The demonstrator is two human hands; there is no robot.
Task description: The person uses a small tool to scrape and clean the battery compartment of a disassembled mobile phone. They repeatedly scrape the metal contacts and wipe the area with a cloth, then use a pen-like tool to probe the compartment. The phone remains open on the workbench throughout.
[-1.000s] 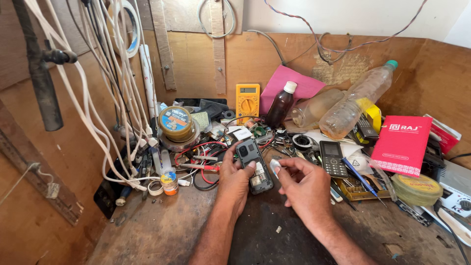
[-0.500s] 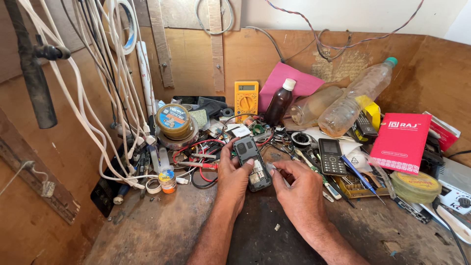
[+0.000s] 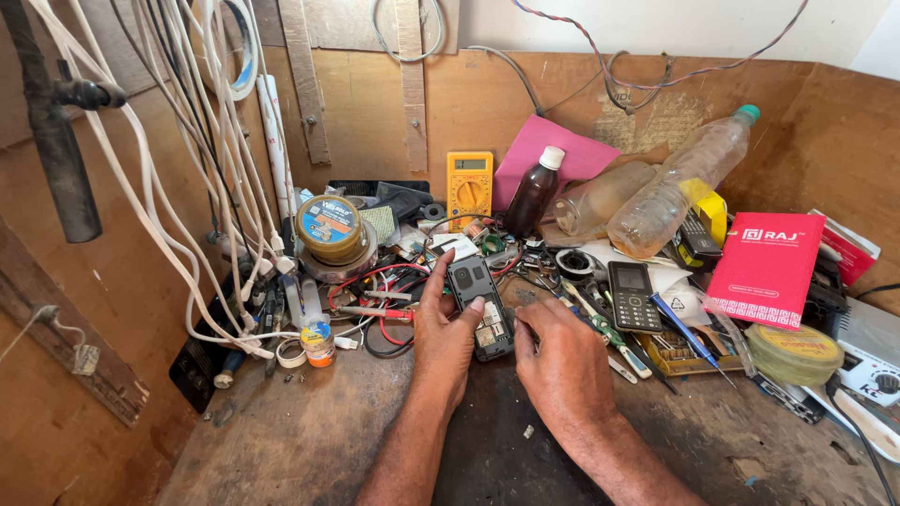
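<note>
- Centre of frame: left hand clasps an opened dark phone; right hand, fingers curled, touches its lower edge.
- Upper right: clear plastic bottles, seemingly empty; brown bottle with dark contents.
- Cluttered wooden bench; white cables hang upper left.

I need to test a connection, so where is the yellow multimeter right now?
In the head view, the yellow multimeter leans against the wooden back wall, centre-left, just left of the dark brown bottle with a white cap.
</note>
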